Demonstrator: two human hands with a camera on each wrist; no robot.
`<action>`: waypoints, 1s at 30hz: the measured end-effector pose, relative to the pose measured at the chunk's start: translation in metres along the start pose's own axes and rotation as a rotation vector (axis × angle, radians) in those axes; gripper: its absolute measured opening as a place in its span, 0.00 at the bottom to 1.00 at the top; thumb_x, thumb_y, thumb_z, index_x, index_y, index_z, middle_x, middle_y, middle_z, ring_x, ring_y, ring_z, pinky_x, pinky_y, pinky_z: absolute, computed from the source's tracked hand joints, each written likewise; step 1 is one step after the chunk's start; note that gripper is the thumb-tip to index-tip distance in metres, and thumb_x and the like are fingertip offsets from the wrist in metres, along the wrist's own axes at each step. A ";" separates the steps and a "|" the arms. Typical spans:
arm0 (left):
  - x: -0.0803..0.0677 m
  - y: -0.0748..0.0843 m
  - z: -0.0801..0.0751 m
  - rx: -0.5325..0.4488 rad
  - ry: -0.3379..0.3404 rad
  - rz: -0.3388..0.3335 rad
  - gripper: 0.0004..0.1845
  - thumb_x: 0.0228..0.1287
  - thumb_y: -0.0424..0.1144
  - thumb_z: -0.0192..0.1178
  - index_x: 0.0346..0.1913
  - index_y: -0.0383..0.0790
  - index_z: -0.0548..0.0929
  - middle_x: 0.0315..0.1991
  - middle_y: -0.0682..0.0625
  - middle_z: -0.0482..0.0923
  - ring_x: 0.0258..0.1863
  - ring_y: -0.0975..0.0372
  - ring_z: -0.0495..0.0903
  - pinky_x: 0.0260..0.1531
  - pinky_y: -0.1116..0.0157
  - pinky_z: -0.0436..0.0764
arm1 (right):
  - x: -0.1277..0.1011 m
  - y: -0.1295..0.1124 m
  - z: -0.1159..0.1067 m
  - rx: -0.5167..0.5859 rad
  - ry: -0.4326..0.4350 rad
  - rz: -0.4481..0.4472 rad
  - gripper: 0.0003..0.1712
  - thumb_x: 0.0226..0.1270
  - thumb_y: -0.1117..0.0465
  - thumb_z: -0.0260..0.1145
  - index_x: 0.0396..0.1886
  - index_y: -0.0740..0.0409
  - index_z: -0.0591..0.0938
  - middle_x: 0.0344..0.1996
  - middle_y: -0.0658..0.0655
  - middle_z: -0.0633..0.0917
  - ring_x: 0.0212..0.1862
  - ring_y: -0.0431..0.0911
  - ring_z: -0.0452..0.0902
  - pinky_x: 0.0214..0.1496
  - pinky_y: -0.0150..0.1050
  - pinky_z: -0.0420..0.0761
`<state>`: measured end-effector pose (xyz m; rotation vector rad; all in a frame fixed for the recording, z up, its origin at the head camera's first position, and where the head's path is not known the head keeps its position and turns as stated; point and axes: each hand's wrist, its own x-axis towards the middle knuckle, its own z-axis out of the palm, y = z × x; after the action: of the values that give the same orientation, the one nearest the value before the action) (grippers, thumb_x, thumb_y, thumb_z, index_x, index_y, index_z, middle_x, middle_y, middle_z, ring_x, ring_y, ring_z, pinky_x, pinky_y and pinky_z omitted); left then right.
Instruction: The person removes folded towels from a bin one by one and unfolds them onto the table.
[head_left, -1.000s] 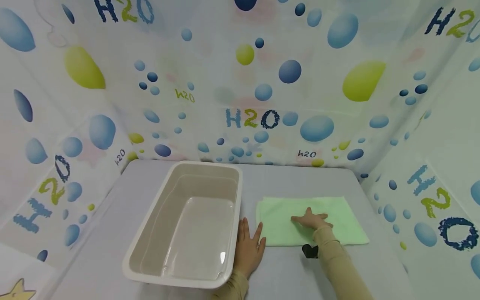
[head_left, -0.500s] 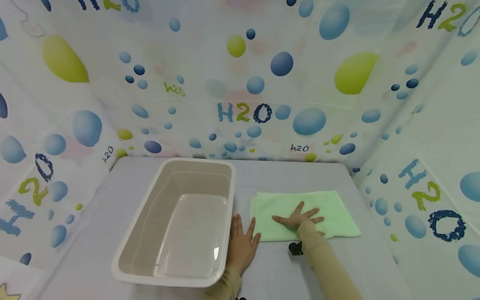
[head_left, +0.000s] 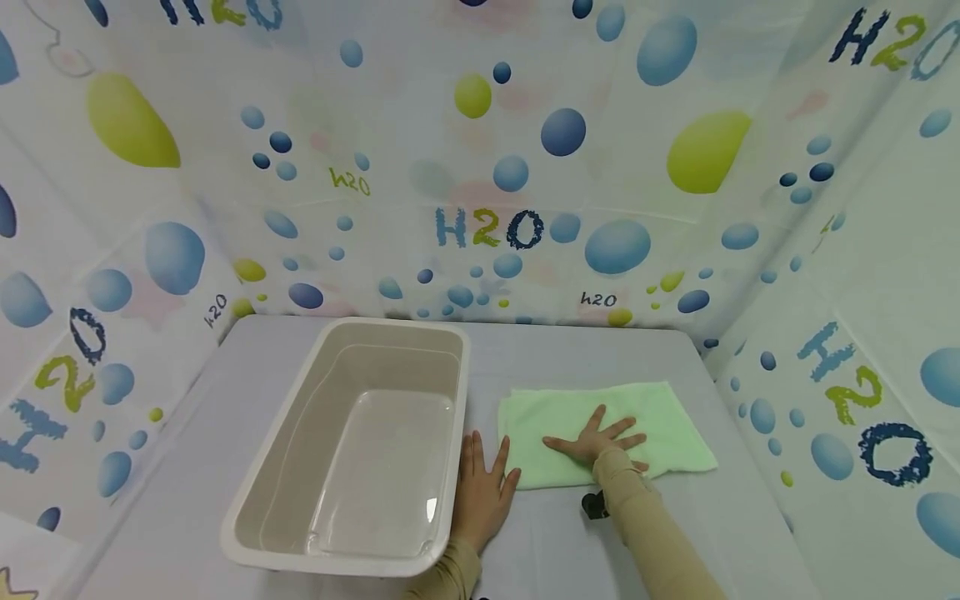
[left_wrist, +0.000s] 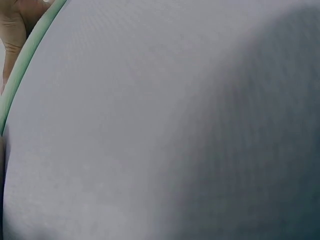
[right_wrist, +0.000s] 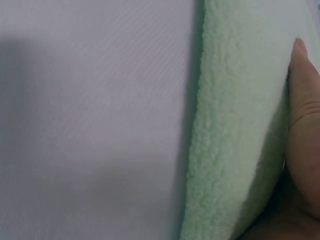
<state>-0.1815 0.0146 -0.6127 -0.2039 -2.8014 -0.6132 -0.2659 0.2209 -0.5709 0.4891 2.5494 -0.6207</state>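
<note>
Evidently the right hand [head_left: 597, 443] reached forward, fingers straight and spread wide; the left hand [head_left: 481, 502] lay on the pale table [head_left: 555, 550], fingers straight, gripping nothing. A beige tub [head_left: 393, 367] stood just beside it, inner floor showing. The folded green cloth [head_left: 663, 422] lay beneath the right fingers, unpinched, near the left thumb.

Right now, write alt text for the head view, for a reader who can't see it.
A person's right hand rests with spread fingers on a green towel on a pale table. The left hand lies between the towel and a large beige tub. Behind, a white wall shows colored spots and "H2O" lettering.
</note>
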 end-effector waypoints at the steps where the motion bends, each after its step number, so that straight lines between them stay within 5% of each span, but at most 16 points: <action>1: 0.000 0.000 -0.001 0.001 -0.005 -0.002 0.28 0.69 0.58 0.43 0.69 0.55 0.64 0.69 0.29 0.54 0.71 0.40 0.49 0.66 0.46 0.61 | 0.000 0.000 -0.001 -0.007 -0.002 -0.006 0.85 0.26 0.15 0.60 0.71 0.53 0.24 0.62 0.77 0.15 0.60 0.80 0.10 0.43 0.86 0.34; 21: 0.001 0.002 -0.003 0.021 -0.047 -0.011 0.29 0.70 0.60 0.39 0.70 0.58 0.59 0.70 0.30 0.51 0.72 0.41 0.48 0.67 0.47 0.60 | 0.005 0.007 -0.007 -0.195 -0.021 -0.198 0.85 0.23 0.16 0.62 0.74 0.53 0.32 0.66 0.76 0.21 0.64 0.80 0.16 0.46 0.85 0.36; 30: 0.000 0.002 -0.002 0.038 0.023 0.010 0.28 0.69 0.59 0.42 0.68 0.56 0.64 0.68 0.29 0.56 0.70 0.40 0.52 0.64 0.46 0.63 | 0.005 0.010 -0.009 -0.313 -0.023 -0.318 0.83 0.23 0.16 0.62 0.74 0.51 0.36 0.69 0.76 0.27 0.66 0.79 0.21 0.47 0.85 0.39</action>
<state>-0.1805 0.0159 -0.6100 -0.2019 -2.7853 -0.5556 -0.2687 0.2351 -0.5698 -0.0318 2.6566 -0.3165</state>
